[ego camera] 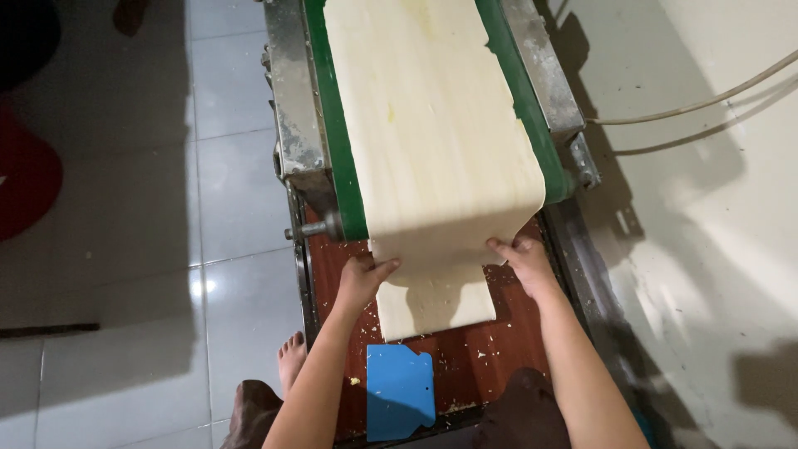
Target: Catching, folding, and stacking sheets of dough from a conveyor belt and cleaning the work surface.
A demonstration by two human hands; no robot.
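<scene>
Both hands, left (362,278) and right (522,259), apparently pinch the dough sheet (440,150).

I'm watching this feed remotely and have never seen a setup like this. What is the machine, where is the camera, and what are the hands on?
The one picture comes from a camera worn on the person's head, looking down. The metal machine carries a green conveyor belt, and a wide pale sheet of dough lies on it and hangs over its near end. The left hand and the right hand each grip an edge of the hanging sheet. Below is a reddish-brown board, scattered with crumbs, where the sheet's end rests. A blue plastic scraper lies on it, untouched.
</scene>
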